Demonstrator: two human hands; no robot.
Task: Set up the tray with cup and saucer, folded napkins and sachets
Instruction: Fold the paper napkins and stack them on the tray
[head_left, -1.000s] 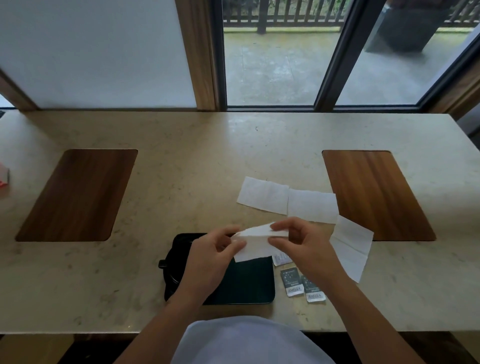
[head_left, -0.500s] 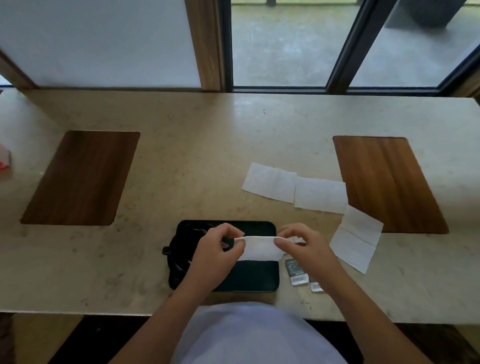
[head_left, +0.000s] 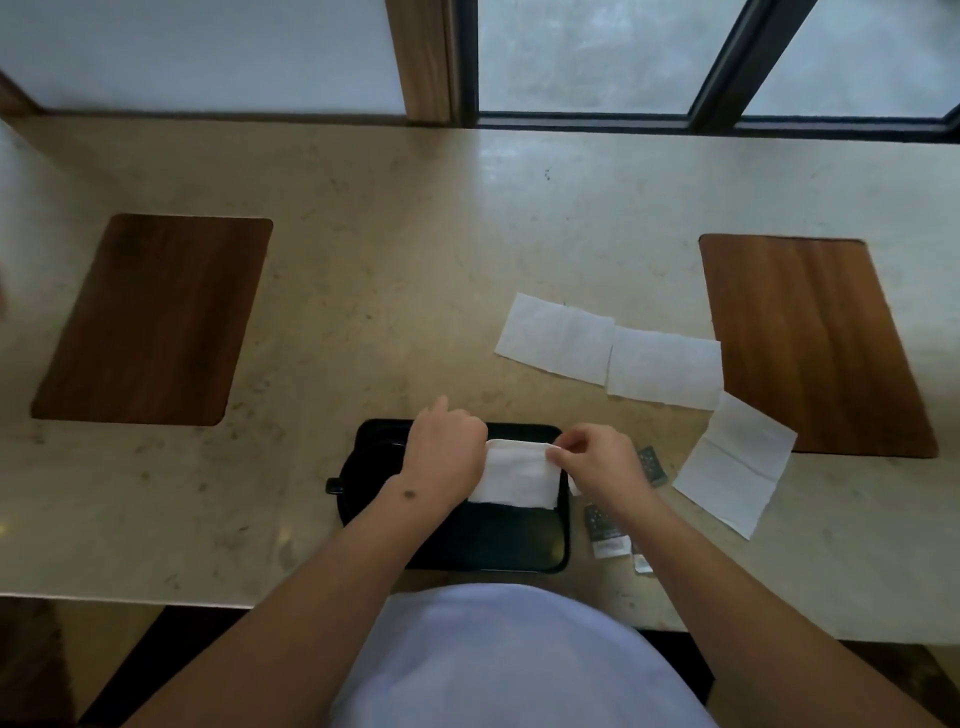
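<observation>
A black tray (head_left: 519, 545) lies at the counter's near edge. Its left part holds a dark cup and saucer (head_left: 358, 470), mostly hidden by my left arm. A folded white napkin (head_left: 517, 475) sits over the tray's upper middle. My left hand (head_left: 447, 447) holds its left end with curled fingers, and my right hand (head_left: 597, 460) pinches its right end. Several dark sachets (head_left: 605, 530) lie on the counter just right of the tray. Three flat white napkins (head_left: 556, 338) (head_left: 665, 366) (head_left: 732, 462) lie further right.
Two wooden placemats (head_left: 150, 317) (head_left: 810, 338) are set into the beige stone counter (head_left: 405, 234), one left, one right. A window frame (head_left: 571, 119) runs along the far edge. The near edge is close to my body.
Both hands have lowered the folded napkin down onto the tray. The camera has tilted further down towards the counter.
</observation>
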